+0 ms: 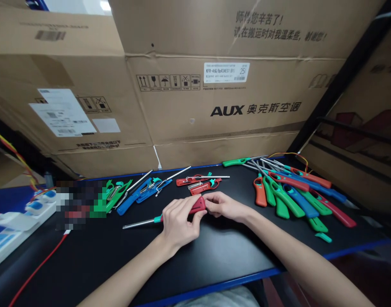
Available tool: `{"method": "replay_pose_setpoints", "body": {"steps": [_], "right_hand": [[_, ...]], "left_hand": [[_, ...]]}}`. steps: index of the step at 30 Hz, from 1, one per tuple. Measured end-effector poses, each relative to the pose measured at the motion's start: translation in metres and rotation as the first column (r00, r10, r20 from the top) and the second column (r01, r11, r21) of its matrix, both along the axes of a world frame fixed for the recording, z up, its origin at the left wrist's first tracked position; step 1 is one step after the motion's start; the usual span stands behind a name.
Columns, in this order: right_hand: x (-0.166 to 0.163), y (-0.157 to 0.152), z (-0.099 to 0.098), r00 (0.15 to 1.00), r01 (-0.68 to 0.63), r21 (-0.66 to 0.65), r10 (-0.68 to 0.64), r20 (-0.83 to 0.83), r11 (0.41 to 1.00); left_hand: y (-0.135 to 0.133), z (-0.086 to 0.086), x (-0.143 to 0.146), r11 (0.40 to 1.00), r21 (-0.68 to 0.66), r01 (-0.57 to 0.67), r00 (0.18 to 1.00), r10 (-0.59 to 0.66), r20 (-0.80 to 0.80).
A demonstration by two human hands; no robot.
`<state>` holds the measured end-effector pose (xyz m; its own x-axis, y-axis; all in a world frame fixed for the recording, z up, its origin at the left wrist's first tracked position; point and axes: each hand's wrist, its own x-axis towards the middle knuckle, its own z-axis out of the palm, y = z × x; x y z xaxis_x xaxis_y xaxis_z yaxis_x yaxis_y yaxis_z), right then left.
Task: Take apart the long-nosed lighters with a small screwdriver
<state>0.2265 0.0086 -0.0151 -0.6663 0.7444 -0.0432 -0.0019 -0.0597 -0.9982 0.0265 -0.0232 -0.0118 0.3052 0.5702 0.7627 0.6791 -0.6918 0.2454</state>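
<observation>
My left hand (181, 219) is wrapped round the handle of a red long-nosed lighter (198, 205). Its metal tube points left, low over the black table, with a teal collar at the base. My right hand (225, 207) has its fingers closed in a pinch at the butt end of the same handle; the fingertips are partly hidden. Just beyond my hands lie opened red lighter halves (204, 186) with inner parts showing. Opened blue lighter halves (144, 194) lie further left, and opened green ones (118, 194) beside them.
A pile of whole lighters (291, 200) in several colours covers the table's right side, a small teal piece (323, 237) near it. A green lighter (236, 162) lies at the back. Cardboard (182, 123) walls the rear. At left sits a white power strip (25, 217) with a red cable (41, 266).
</observation>
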Motion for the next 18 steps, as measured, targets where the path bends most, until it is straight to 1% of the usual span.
{"method": "replay_pose_setpoints", "body": {"steps": [3,6,8,10,12,13,16,17,18], "right_hand": [[-0.001,-0.001,-0.003,1.000,-0.002,-0.052,0.002,-0.002,0.999],[-0.001,-0.001,-0.001,1.000,0.004,-0.079,-0.003,0.011,0.997],[0.000,-0.001,0.001,0.999,0.018,-0.037,-0.016,0.038,0.999],[0.000,0.000,0.003,0.997,0.048,0.082,-0.053,0.051,0.995],[0.001,0.002,0.004,0.993,0.104,0.204,-0.115,0.039,0.973],[0.002,0.004,0.005,0.987,0.145,0.239,-0.157,0.029,0.960],[0.006,0.006,0.009,0.951,0.301,0.254,-0.310,-0.005,0.919],[0.007,0.005,0.012,0.931,0.360,0.267,-0.363,-0.039,0.894],[0.008,0.004,0.015,0.905,0.424,0.293,-0.416,-0.091,0.857]], "left_hand": [[-0.001,-0.001,0.000,1.000,-0.016,-0.006,1.000,0.006,0.021],[-0.001,-0.001,0.000,1.000,-0.015,-0.001,1.000,0.001,0.030],[-0.001,-0.001,0.001,1.000,-0.020,-0.003,0.999,0.003,0.033],[0.000,-0.002,0.002,1.000,-0.023,-0.014,0.999,0.014,0.033],[0.001,-0.003,0.002,0.999,-0.032,-0.027,0.999,0.028,0.017],[0.003,-0.004,0.003,0.999,-0.040,-0.037,0.999,0.037,-0.002],[0.005,-0.008,0.004,0.994,-0.068,-0.085,0.992,0.079,-0.097],[0.006,-0.009,0.004,0.992,-0.076,-0.103,0.987,0.092,-0.133],[0.006,-0.010,0.004,0.990,-0.084,-0.116,0.981,0.101,-0.167]]}}
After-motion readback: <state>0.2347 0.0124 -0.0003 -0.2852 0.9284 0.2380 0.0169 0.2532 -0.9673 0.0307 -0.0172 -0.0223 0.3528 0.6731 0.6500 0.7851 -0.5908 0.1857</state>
